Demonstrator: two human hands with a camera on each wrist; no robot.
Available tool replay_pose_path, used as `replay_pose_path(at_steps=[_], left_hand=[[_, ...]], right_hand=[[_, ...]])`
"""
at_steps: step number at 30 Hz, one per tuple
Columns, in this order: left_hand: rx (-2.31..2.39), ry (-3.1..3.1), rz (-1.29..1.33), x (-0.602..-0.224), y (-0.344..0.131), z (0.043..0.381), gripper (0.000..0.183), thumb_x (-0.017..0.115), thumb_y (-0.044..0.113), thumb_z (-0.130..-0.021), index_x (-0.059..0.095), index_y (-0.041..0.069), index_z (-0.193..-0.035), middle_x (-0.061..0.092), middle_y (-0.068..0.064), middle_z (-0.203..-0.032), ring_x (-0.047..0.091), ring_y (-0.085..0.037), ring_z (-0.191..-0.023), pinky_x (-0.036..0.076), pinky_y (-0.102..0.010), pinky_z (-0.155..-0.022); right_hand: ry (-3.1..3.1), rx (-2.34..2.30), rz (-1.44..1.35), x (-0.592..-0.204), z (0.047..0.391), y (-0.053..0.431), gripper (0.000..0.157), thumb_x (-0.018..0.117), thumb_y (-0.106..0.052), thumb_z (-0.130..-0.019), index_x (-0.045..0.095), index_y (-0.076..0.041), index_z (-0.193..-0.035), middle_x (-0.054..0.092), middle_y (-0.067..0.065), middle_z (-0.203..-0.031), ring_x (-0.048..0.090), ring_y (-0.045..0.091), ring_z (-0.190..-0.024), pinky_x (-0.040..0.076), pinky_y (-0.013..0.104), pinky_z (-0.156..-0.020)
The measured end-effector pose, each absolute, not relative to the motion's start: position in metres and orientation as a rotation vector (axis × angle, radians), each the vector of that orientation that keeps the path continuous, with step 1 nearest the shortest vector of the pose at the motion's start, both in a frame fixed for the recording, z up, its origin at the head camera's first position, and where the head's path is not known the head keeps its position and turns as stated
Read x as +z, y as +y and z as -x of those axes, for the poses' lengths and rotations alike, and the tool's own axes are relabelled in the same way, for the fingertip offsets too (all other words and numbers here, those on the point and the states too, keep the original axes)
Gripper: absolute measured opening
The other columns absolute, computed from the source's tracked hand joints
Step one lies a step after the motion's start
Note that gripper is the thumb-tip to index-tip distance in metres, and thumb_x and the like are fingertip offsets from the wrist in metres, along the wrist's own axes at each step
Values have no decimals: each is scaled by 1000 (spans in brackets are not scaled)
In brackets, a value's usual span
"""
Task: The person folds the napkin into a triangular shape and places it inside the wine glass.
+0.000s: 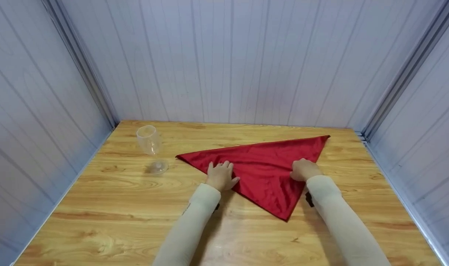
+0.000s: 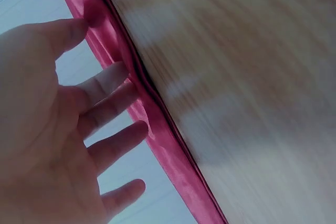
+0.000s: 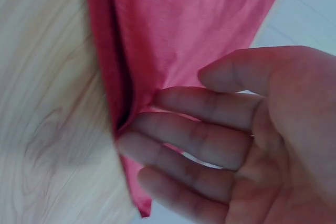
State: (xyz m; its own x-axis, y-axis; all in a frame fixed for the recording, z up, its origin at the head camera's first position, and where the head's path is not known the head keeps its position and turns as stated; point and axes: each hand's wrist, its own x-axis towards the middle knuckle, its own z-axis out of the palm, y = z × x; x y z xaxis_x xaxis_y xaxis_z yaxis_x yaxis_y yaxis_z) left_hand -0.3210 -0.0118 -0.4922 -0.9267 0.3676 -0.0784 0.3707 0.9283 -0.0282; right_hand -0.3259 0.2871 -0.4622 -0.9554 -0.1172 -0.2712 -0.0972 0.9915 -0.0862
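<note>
Lying to the right of the stemmed glass [image 1: 149,141], the red cloth [image 1: 263,168] is forming a triangle. Its long edge is running away from the glass, from a corner near the base to one far to the right, slanting slightly toward the back wall [image 1: 228,66]. The third corner is pointing toward the person, also right of the glass. Edges are showing in layers in both wrist views; the cloth is probably lying doubled.

Key relation: the hands are resting at the two shorter sides, with much of the cloth lying between them and the long edge beyond their fingers. The left hand [image 1: 220,176] is touching the side facing the glass and is the hand nearer it; its fingers are lying spread, gripping nothing. From these fingers the cloth is extending away from the glass. The right hand [image 1: 305,170] is touching the opposite side, farther from the glass; its fingers are lying loosely extended at a fold, thumb apart, no pinch showing. From there the cloth is extending back toward the glass.

Container: the glass itself is standing upright on the wood-grain table [image 1: 117,207], touching neither cloth nor hands. No contents are showing inside.
</note>
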Motion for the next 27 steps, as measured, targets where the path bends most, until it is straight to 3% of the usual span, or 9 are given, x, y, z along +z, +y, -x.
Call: replay_pose_path(at_steps=[11, 16, 21, 24, 27], left_hand=[[-33, 3021, -531, -488, -13, 320, 61, 51, 56, -100, 50, 14, -144, 51, -4, -140, 46, -27, -134, 29, -55, -112], [-38, 3024, -535, -487, -12, 318, 63, 54, 56, -98, 51, 12, -142, 52, -6, -137, 46, -28, -132, 33, -54, -109], [7, 3019, -547, -488, -13, 313, 66, 61, 57, -94, 53, 11, -140, 53, -7, -133, 48, -29, -129, 36, -54, -107], [25, 3012, -547, -489, -12, 312, 67, 63, 57, -92, 53, 11, -139, 53, -7, -134, 48, -29, -130, 39, -53, -105], [26, 3009, -555, -490, -11, 312, 66, 63, 57, -92, 53, 11, -139, 53, -7, -135, 49, -29, -129, 41, -52, -103]], right_hand=[[2848, -63, 177, -458, 324, 279, 23, 57, -15, -96, 71, 2, -101, 63, 24, -108, 59, 27, -86, 51, 45, -78], [2919, -59, 202, -463, 328, 285, 21, 59, -17, -95, 71, -1, -88, 66, 23, -99, 63, 29, -81, 53, 48, -72], [3000, -185, 124, -474, 334, 308, 26, 56, -18, -95, 62, -5, -73, 64, 17, -83, 57, 26, -71, 49, 44, -64], [3088, -306, 110, -487, 335, 324, 22, 54, -17, -94, 59, -1, -79, 60, 19, -86, 58, 33, -78, 49, 48, -68], [3130, -400, 122, -500, 333, 337, 26, 53, -17, -95, 60, 7, -105, 57, 28, -108, 56, 45, -104, 48, 57, -85]])
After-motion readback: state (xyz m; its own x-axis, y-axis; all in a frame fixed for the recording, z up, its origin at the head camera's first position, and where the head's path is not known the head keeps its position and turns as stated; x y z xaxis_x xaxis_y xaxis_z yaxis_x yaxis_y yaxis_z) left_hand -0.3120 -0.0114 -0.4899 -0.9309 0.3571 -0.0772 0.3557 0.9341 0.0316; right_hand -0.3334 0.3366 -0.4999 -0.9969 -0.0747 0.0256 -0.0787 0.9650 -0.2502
